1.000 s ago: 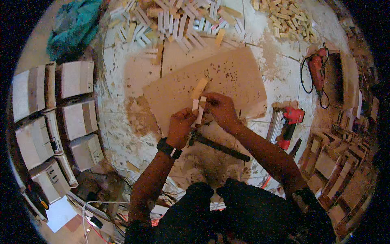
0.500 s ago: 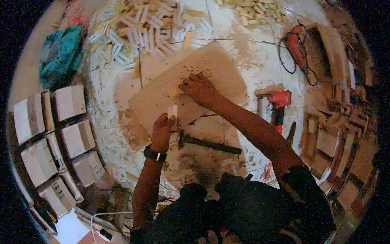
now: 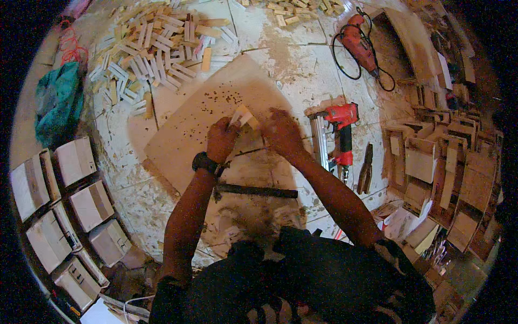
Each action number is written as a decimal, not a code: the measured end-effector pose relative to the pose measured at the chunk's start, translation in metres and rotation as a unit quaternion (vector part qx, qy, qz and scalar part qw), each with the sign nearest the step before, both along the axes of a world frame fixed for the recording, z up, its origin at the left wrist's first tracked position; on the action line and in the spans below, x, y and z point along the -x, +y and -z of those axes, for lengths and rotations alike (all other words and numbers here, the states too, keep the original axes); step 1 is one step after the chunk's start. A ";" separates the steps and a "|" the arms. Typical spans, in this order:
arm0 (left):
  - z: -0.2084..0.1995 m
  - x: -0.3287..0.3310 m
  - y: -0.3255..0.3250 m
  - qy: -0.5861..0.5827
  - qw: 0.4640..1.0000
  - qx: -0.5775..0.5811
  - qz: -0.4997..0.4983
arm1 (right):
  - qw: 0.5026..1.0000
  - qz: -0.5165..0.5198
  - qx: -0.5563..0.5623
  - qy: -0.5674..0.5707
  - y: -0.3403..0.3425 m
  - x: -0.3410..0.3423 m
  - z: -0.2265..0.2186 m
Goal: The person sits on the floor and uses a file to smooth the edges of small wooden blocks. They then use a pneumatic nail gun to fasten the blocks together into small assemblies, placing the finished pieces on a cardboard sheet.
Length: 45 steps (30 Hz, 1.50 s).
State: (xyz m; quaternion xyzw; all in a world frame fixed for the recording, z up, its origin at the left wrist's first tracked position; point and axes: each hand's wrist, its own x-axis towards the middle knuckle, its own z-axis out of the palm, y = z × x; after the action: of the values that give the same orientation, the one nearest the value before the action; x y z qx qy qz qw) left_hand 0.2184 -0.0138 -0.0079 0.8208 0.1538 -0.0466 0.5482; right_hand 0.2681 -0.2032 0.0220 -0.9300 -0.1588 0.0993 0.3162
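Observation:
My left hand (image 3: 222, 139), with a dark watch on its wrist, is closed on small wood blocks (image 3: 244, 116) that meet at an angle, one yellowish and one paler. The blocks are held above a flat brown board (image 3: 181, 132). Close to the blocks' right end is my right hand (image 3: 281, 134); its fingers are smeared by motion, so whether they touch or grip anything cannot be made out. Small dark bits (image 3: 221, 97) lie scattered over the board. A dark hammer (image 3: 259, 191) lies across the near side, below both hands.
A red and black nail gun (image 3: 341, 116) and pliers (image 3: 365, 170) lie to the right. Farther back is a red corded power tool (image 3: 359, 46). Wood blocks form a heap (image 3: 156, 48) at the far left. Wooden boxes (image 3: 90, 205) stand left, more wooden pieces (image 3: 421, 162) right.
My left hand has moved up and forward with its block, which now meets a yellowish one at an angle. My right hand has drawn back from the board's middle toward the right. The view has shifted.

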 end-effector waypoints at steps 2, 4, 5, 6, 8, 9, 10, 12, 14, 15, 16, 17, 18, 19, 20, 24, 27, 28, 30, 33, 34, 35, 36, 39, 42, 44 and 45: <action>0.007 -0.002 -0.001 -0.004 0.998 0.064 -0.015 | 0.995 0.096 0.021 -0.035 -0.049 -0.003 -0.012; 0.010 -0.001 -0.002 0.013 0.997 0.068 -0.028 | 0.973 0.181 0.114 -0.086 -0.099 -0.003 -0.019; 0.011 -0.002 -0.003 0.029 0.998 0.042 -0.029 | 0.955 0.236 0.157 -0.087 -0.120 -0.002 -0.017; 0.011 -0.002 -0.003 0.022 0.999 0.020 -0.029 | 0.932 0.289 0.198 -0.089 -0.140 -0.005 -0.014; 0.010 -0.004 -0.004 0.040 0.999 -0.008 -0.012 | 0.935 0.312 0.163 -0.037 -0.176 -0.011 -0.009; 0.009 -0.004 -0.004 0.029 0.999 -0.025 -0.004 | 0.940 0.327 0.070 0.064 -0.188 -0.016 -0.006; 0.008 -0.004 -0.005 0.036 0.999 -0.015 -0.006 | 0.927 0.337 -0.024 0.166 -0.199 -0.021 -0.004; 0.004 -0.002 -0.006 0.045 0.999 -0.014 -0.008 | 0.910 0.262 -0.156 0.282 -0.214 -0.027 -0.004; 0.002 0.000 -0.006 0.040 0.998 -0.038 -0.001 | 0.864 0.257 -0.192 0.389 -0.221 -0.039 -0.003; 0.001 0.001 -0.006 0.031 0.998 -0.056 0.008 | 0.839 0.278 -0.187 0.429 -0.223 -0.044 -0.003; 0.000 0.002 -0.006 0.028 0.999 -0.046 0.001 | 0.854 0.250 -0.175 0.422 -0.223 -0.047 -0.003; 0.000 0.002 -0.006 0.017 0.999 -0.037 0.001 | 0.858 0.203 -0.214 0.421 -0.222 -0.049 -0.004; -0.001 0.003 -0.005 0.007 0.999 -0.037 -0.005 | 0.863 0.179 -0.237 0.409 -0.221 -0.051 -0.005; -0.001 0.002 -0.005 0.028 1.000 -0.004 -0.011 | 0.866 0.140 -0.264 0.401 -0.220 -0.052 -0.007; -0.002 0.002 -0.005 0.050 0.998 0.022 -0.021 | 0.846 0.165 -0.263 0.433 -0.220 -0.052 -0.011; -0.002 0.001 -0.006 0.038 0.999 -0.023 -0.021 | 0.815 0.175 -0.269 0.482 -0.210 -0.047 -0.026; -0.003 0.000 -0.006 0.029 0.998 -0.054 -0.021 | 0.838 0.191 -0.264 0.437 -0.189 -0.038 -0.043; -0.003 0.000 -0.006 0.039 0.998 -0.026 -0.030 | 0.851 0.188 -0.252 0.420 -0.180 -0.034 -0.051; -0.002 -0.001 -0.006 0.060 0.997 0.023 -0.045 | 0.890 0.153 -0.256 0.346 -0.158 -0.021 -0.068; -0.002 -0.001 -0.006 0.066 0.996 0.041 -0.044 | 0.920 0.134 -0.179 0.320 -0.128 -0.007 -0.101; -0.001 0.000 -0.006 0.052 0.997 0.033 -0.048 | 0.931 0.156 -0.065 0.323 -0.117 -0.006 -0.108; 0.000 0.000 -0.007 0.030 0.998 0.023 -0.049 | 0.945 0.127 -0.049 0.298 -0.104 -0.002 -0.112; 0.001 0.001 -0.007 0.007 0.999 0.014 -0.049 | 0.956 0.099 -0.032 0.273 -0.093 0.001 -0.115; 0.008 0.002 -0.008 0.076 0.992 0.080 -0.065 | 0.973 0.022 -0.006 0.228 -0.058 0.007 -0.111; 0.013 0.005 -0.007 0.029 0.990 0.110 -0.081 | 0.967 0.052 -0.089 0.235 -0.030 0.010 -0.109; 0.015 0.005 -0.006 0.015 0.987 0.143 -0.077 | 0.953 0.071 0.006 0.295 -0.018 0.009 -0.111; 0.016 0.005 -0.005 0.025 0.985 0.153 -0.075 | 0.949 0.069 0.028 0.305 -0.013 0.008 -0.113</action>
State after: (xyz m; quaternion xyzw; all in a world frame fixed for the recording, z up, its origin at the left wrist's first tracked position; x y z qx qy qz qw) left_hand 0.2133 -0.0188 -0.0235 0.7120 0.2199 -0.0489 0.6651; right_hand 0.2601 -0.2163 0.1349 -0.8724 0.0127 0.3606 0.3298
